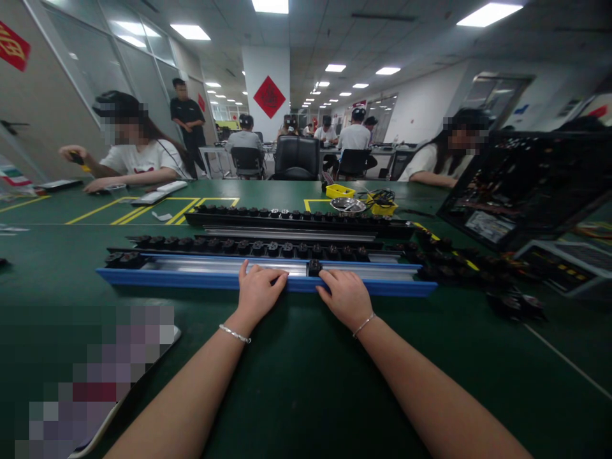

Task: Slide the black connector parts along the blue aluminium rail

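A long blue rail point(392, 288) with a silver inner channel lies across the green table in front of me. My left hand point(259, 290) curls over its near wall at the middle, thumb pointing right. One black socket module point(314, 268) sits in the channel between my hands. Against its right side rest the fingertips of my right hand point(345, 293), whose thumb lies on the rail's near wall. Two more black socket modules point(129, 259) stand at the rail's left end. My fingers hide part of the channel.
Behind lie black rails lined with socket modules point(243, 247). Loose modules point(459, 264) are heaped at right, beside a metal box point(568, 264) and a tilted black panel point(530, 185). Farther back are a metal dish point(348, 204) and yellow bins point(340, 191). People sit at left and right.
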A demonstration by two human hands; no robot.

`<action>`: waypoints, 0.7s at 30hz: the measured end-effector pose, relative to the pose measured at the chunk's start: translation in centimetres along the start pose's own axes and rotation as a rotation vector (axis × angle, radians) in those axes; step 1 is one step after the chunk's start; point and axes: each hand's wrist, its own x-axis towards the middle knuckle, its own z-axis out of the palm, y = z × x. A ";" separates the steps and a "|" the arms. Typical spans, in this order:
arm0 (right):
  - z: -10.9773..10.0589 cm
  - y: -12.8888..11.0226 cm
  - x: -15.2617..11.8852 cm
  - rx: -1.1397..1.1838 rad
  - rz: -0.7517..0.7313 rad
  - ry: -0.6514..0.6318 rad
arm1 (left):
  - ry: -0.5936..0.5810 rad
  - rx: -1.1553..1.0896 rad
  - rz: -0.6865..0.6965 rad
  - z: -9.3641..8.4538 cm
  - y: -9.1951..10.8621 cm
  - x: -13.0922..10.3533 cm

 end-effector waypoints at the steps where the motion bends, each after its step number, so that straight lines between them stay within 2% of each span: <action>1: 0.0 0.1 0.0 0.006 0.001 0.007 | 0.002 0.000 0.000 0.0 0.0 0.0; 13: 0.0 0.8 0.0 0.100 0.019 0.060 | -0.008 -0.006 -0.007 -0.1 0.1 0.0; 16: 0.3 0.7 0.1 0.166 0.068 0.127 | -0.010 -0.007 -0.008 -0.1 0.1 0.0; 21: 0.8 0.1 1.2 0.199 0.234 0.242 | -0.020 -0.009 -0.018 -0.1 0.1 0.1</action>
